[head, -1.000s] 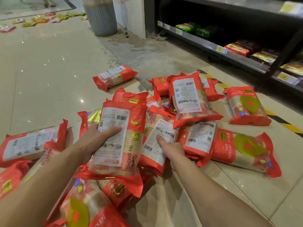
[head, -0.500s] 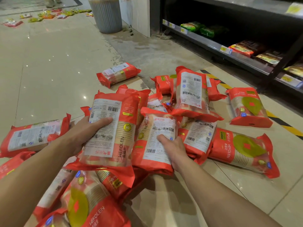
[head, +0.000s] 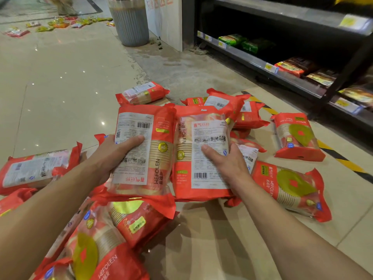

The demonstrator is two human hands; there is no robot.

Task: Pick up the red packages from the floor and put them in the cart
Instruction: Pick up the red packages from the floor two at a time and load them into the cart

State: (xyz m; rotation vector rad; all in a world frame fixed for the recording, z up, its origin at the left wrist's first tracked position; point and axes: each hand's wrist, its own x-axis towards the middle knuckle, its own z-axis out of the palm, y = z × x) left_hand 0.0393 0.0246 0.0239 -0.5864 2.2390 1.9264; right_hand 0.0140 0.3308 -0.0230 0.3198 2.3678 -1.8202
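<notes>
- Red plastic everywhere lol: a heap of red packs point(head: 232, 110) sprawls over the tiled floor point(head: 60, 87), all of it on the near side of the grey ribbed bin point(head: 129, 23)
- left hand point(head: 113, 156) grips the left-hand pack point(head: 147, 150), thumb flat across its white label and fingers curled round behind it
- right hand point(head: 228, 164) grips the right-hand pack point(head: 201, 158), thumb on the label and fingers wrapped round its right edge
- both held packs are label side up, side by side with their long edges touching, over the middle of the heap and well apart from the bin
- a lone pack point(head: 143, 92) lies closest to the bin, just beyond the held ones
- two green-disc packs point(head: 296, 136) lie off to the bin's right and nearer me, beside the black and yellow floor tape point(head: 343, 160)
- another label-up pack point(head: 36, 168) sits left of the bin and nearer me, by my left forearm
- furthest from the bin, a big pack point(head: 96, 245) lies under my left arm
- a dark shelf point(head: 282, 71) runs along to the right of the bin, with green and orange packets on it
- small yellow and green packets point(head: 60, 23) are scattered on the floor to the bin's left
</notes>
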